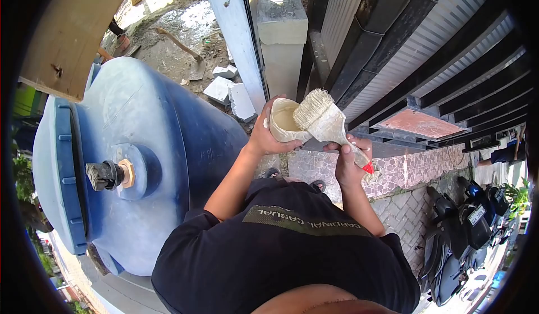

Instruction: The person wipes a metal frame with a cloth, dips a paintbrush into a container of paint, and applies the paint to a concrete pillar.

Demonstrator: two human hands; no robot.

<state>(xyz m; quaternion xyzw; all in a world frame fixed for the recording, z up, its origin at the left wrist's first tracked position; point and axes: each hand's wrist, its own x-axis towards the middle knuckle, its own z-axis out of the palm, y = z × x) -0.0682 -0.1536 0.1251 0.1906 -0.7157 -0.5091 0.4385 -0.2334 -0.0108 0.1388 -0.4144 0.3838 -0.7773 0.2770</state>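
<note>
In the middle of the head view, my left hand [263, 137] is wrapped round a cup [275, 127] with pale, cream-coloured stuff inside. My right hand [352, 159] grips the handle of a wide brush [331, 120] that has a red tip at the handle's end. The brush's bristles are caked with the same pale stuff and lie at the cup's right rim, over part of its opening. Smears of it coat the outside of the cup and the brush's body.
A large blue tank [168, 117] stands close on the left. Black metal bars [438, 83] fill the upper right. White blocks [227, 92] lie beyond a pale post [236, 33]. Parked motorcycles [460, 224] stand at the lower right, and a person [502, 154] is at the far right.
</note>
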